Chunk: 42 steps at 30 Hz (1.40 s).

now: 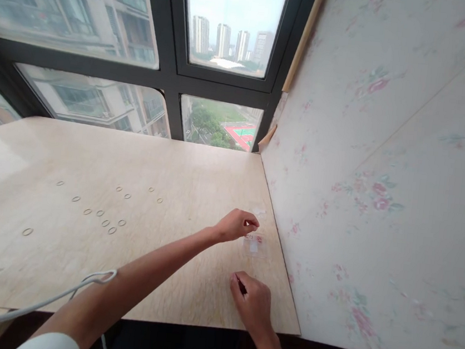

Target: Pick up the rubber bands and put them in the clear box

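My left hand (235,226) reaches across to the right side of the wooden tabletop (198,176). Its thumb and fingers are curled together in a pinch, and whatever they may hold is too small to see. Just beneath those fingertips lies a small clear plastic bag (255,246) with red print and a pale patch. Another clear plastic piece (257,210) lies beyond it. Close to the front edge, my right hand (255,303) is closed with the fingers curled in; its contents, if any, are hidden.
Several thin rings (112,231) are scattered over the left half of the tabletop. A flowered wall (367,173) borders the right side, and a dark-framed window (221,89) stands behind. A white cable (41,304) runs by my left forearm.
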### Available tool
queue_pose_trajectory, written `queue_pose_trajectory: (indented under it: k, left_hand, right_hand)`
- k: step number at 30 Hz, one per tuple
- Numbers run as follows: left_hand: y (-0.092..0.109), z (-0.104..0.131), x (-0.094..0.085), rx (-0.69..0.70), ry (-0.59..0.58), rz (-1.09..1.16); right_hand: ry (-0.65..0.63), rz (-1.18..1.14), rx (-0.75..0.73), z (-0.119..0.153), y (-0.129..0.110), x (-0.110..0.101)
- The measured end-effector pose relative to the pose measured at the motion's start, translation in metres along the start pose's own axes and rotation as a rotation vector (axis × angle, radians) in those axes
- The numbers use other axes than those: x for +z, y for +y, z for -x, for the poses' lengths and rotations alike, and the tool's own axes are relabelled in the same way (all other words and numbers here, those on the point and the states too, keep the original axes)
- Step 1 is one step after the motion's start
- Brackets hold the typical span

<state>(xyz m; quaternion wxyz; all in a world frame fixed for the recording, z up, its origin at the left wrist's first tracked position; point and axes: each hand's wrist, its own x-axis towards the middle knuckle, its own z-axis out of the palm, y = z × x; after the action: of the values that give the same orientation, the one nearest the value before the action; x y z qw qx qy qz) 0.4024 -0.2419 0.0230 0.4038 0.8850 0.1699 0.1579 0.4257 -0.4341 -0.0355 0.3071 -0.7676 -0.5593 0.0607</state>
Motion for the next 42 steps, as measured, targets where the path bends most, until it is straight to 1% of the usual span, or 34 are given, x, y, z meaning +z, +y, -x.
queue_pose_trajectory:
  k: [2, 5, 8, 11, 14, 17, 20, 22, 25, 27, 28, 29, 31, 34, 38, 42]
  left_hand:
    - [0.003, -0.008, 0.010, 0.066, -0.047, -0.044]
    - [0.001, -0.016, 0.021, 0.166, -0.102, -0.137]
    - [-0.007, -0.020, 0.028, 0.188, -0.125, -0.193]
    - [-0.014, -0.021, 0.032, 0.186, -0.122, -0.189]
    - [-0.019, -0.020, 0.031, 0.180, -0.103, -0.145]
    - [-0.019, -0.021, 0.028, 0.156, -0.065, -0.069]
    - [-0.017, -0.018, 0.023, 0.121, 0.011, 0.015]
    - [-0.014, -0.011, 0.019, 0.069, 0.083, 0.073]
    - [-0.012, 0.014, 0.013, -0.041, 0.247, 0.130]
    - [-0.013, 0.040, 0.010, -0.079, 0.368, 0.111]
    - [-0.013, 0.054, 0.009, -0.078, 0.408, 0.082]
    - [-0.013, 0.070, 0.008, -0.062, 0.421, 0.052]
    - [-0.013, 0.102, 0.006, -0.041, 0.410, -0.009]
    - [-0.007, 0.151, 0.006, -0.054, 0.447, -0.121]
    - [0.001, 0.212, 0.014, -0.159, 0.517, -0.219]
    - [-0.005, 0.266, 0.030, -0.286, 0.495, -0.309]
  right_hand:
    - [-0.001, -0.007, 0.008, 0.000, 0.000, 0.000]
    - [-0.001, -0.017, 0.011, 0.000, 0.000, -0.001]
    - [0.008, -0.023, 0.015, 0.000, 0.000, -0.001]
    - [0.019, -0.021, 0.019, -0.001, 0.000, -0.001]
    - [0.023, -0.020, 0.021, -0.001, 0.000, -0.001]
    - [0.024, -0.021, 0.025, -0.001, 0.000, -0.001]
    - [0.022, -0.027, 0.034, -0.001, 0.000, -0.001]
    - [0.022, -0.028, 0.037, 0.000, 0.000, -0.001]
    - [0.028, -0.036, 0.039, 0.000, 0.001, 0.000]
    - [0.026, -0.049, 0.043, 0.000, 0.001, 0.000]
    - [0.024, -0.055, 0.046, 0.000, 0.002, 0.000]
    - [0.022, -0.058, 0.050, 0.000, 0.001, 0.000]
    - [0.011, -0.060, 0.056, -0.001, 0.001, -0.001]
    - [-0.012, -0.045, 0.060, 0.000, 0.001, -0.002]
    - [-0.018, 0.007, 0.048, 0.003, 0.005, 0.000]
    - [-0.039, 0.053, 0.071, 0.005, 0.010, 0.002]
